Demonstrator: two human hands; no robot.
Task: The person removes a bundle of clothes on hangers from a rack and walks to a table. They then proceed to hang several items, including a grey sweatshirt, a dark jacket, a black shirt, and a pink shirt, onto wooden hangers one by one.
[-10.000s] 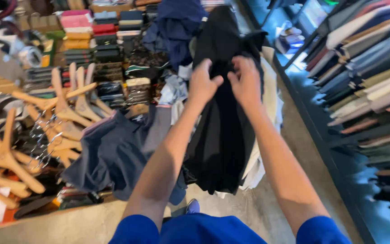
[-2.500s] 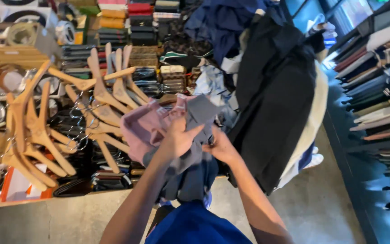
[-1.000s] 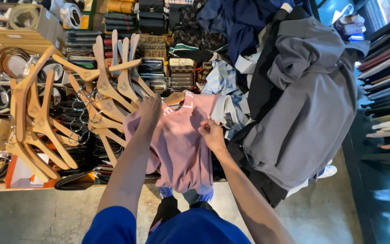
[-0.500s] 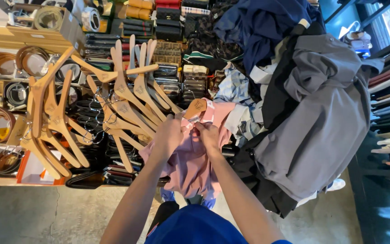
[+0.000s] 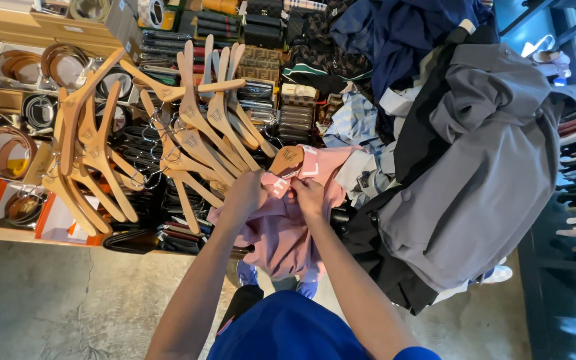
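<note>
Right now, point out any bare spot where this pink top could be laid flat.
None on the display: wooden hangers crowd its left, the grey garment and dark clothes cover its right. Both hands, left hand and right hand, grip the pink top. Only the concrete floor below the counter's front edge lies bare.

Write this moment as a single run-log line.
left hand: gripping pink shirt | right hand: at shirt collar | wooden hanger: inside collar | grey garment: on pile beside
</note>
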